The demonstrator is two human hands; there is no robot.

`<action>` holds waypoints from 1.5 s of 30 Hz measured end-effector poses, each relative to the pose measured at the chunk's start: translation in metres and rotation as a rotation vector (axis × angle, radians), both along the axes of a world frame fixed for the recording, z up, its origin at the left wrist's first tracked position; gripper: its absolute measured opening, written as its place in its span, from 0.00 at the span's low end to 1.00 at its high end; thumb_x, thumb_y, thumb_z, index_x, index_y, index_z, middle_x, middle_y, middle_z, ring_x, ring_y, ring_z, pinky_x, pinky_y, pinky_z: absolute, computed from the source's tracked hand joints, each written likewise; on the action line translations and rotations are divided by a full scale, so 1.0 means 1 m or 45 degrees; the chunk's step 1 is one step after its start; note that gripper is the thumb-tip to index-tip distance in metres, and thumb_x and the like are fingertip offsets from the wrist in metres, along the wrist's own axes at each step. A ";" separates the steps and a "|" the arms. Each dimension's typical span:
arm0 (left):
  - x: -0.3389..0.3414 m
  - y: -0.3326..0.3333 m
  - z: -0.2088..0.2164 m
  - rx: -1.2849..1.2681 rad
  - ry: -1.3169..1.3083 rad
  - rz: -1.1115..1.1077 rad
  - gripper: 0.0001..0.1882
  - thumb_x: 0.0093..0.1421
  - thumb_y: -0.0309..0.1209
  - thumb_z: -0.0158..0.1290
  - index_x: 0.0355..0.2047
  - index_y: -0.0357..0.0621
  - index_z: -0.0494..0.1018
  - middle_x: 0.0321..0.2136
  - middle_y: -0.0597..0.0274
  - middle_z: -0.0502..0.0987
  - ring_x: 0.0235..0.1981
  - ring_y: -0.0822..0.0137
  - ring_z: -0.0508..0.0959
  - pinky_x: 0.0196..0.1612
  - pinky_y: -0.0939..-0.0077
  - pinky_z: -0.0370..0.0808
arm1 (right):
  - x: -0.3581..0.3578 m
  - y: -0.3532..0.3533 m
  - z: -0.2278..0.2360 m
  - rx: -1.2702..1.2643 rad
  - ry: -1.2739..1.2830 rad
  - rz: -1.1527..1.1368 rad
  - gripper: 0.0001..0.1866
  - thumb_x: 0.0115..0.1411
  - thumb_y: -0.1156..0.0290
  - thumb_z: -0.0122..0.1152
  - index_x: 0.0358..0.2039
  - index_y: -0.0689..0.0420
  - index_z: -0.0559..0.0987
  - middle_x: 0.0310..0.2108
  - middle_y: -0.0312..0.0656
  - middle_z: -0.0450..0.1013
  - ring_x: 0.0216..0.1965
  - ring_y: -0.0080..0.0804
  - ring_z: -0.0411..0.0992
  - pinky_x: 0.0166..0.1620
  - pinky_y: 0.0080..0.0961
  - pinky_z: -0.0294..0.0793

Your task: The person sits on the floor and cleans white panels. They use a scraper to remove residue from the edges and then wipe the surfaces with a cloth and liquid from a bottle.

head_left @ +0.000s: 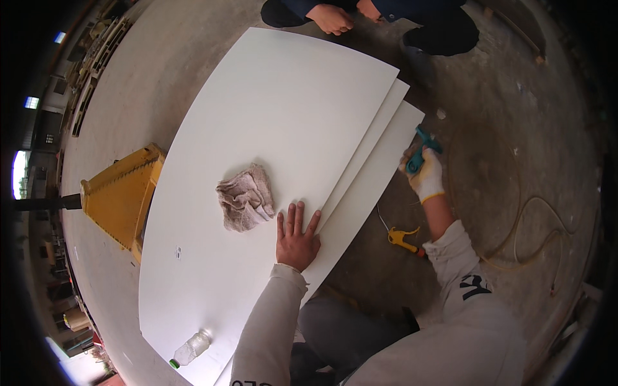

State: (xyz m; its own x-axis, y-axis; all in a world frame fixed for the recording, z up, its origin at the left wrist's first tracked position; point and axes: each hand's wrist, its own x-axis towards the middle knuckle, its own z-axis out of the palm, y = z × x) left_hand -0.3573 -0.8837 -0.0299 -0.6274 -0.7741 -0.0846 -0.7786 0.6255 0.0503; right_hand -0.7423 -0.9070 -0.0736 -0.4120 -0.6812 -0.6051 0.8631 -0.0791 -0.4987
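Note:
A stack of white panels (193, 141) lies in front of me, the sheets fanned out along their right side. My bare left hand (298, 239) rests flat on the top panel near that side, fingers spread. In a white work glove, my right hand (426, 175) grips a teal hand tool (418, 156) at the edge of the lowest visible panel; its working end is partly hidden. A crumpled, pinkish-grey cloth (246, 198) lies on the top panel, just left of my left fingertips. A clear bottle with a green cap (192, 349) lies on its side at the near left.
A yellow air blow gun (404, 240) is right of the stack, below my right hand. A pale hose (518, 248) loops over the concrete floor. Left of the panels stands a yellow pallet jack (125, 196). Another person's hand (331, 19) shows beyond the far edge.

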 end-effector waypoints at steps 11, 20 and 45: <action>-0.005 0.003 -0.009 -0.105 0.058 -0.058 0.36 0.61 0.38 0.56 0.71 0.64 0.62 0.73 0.45 0.54 0.75 0.44 0.53 0.74 0.38 0.46 | 0.132 0.149 -0.018 -0.014 0.476 0.470 0.15 0.68 0.79 0.45 0.51 0.63 0.78 0.42 0.34 0.73 0.38 0.19 0.71 0.41 0.25 0.82; -0.020 0.027 -0.017 -0.088 0.038 0.212 0.40 0.62 0.27 0.51 0.75 0.50 0.51 0.76 0.50 0.49 0.77 0.49 0.47 0.75 0.40 0.42 | 0.083 0.229 -0.053 0.545 0.413 0.630 0.10 0.70 0.68 0.51 0.45 0.60 0.76 0.35 0.39 0.75 0.28 0.30 0.76 0.28 0.31 0.80; 0.145 0.198 0.043 0.287 -0.306 0.366 0.38 0.58 0.25 0.50 0.71 0.42 0.59 0.74 0.58 0.54 0.78 0.59 0.46 0.76 0.47 0.46 | 0.025 0.226 -0.091 1.082 1.389 1.007 0.26 0.64 0.68 0.56 0.61 0.66 0.74 0.55 0.54 0.75 0.53 0.44 0.76 0.55 0.37 0.73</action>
State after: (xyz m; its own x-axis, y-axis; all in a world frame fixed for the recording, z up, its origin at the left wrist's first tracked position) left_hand -0.2119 -0.6856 0.0128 -0.3312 -0.8596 -0.3890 -0.9256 0.3760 -0.0428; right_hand -0.7176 -0.6813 -0.1644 -0.6047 -0.5575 -0.5687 -0.2349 0.8072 -0.5416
